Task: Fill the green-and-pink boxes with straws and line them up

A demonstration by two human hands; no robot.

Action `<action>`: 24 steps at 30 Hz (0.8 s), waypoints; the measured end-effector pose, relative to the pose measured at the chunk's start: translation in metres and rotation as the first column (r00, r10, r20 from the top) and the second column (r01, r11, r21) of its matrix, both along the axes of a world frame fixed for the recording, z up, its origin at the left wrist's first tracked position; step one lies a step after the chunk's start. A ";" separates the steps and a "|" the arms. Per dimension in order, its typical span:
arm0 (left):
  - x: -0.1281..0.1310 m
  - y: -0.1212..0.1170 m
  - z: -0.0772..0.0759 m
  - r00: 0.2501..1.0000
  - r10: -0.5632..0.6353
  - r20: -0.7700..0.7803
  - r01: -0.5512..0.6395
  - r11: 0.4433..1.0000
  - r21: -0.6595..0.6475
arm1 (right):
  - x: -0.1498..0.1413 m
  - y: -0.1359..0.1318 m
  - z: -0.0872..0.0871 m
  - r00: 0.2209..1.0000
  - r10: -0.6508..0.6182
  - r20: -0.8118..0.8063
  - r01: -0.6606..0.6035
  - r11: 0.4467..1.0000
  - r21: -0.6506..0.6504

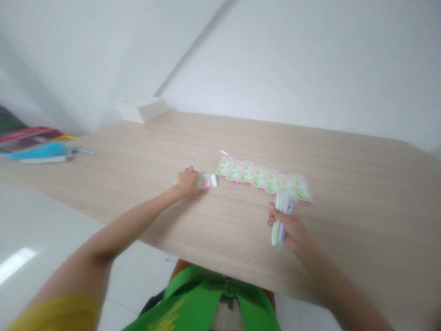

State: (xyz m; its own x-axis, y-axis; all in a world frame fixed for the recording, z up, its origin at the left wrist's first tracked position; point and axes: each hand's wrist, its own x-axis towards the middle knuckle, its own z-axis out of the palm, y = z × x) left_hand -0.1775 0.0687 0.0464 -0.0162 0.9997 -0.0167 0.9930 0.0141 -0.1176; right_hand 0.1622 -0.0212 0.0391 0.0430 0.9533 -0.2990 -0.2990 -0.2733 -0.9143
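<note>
My right hand is closed around a bundle of slim pastel pens, pale green and lilac, held upright above the table; blur hides their exact kind. Further left, my left hand rests with curled fingers on a small green-and-pink packet. A white flap shows at that packet's right end, while the hand covers the rest. Between and beyond my hands, several flat green-and-pink packets, each marked with a 5, lie overlapping in a slanting row. The row's right end is just behind the pens.
A white box stands at the table's back left against the wall. Coloured items with a blue pouch are at the far left edge. A small white strip lies behind the row. The wooden table's near edge runs before my green apron.
</note>
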 end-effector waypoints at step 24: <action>0.136 -0.057 0.008 0.928 -0.343 0.148 0.349 0.937 -0.013 | -0.018 0.029 0.084 0.811 -0.082 -0.580 0.144 0.988 0.061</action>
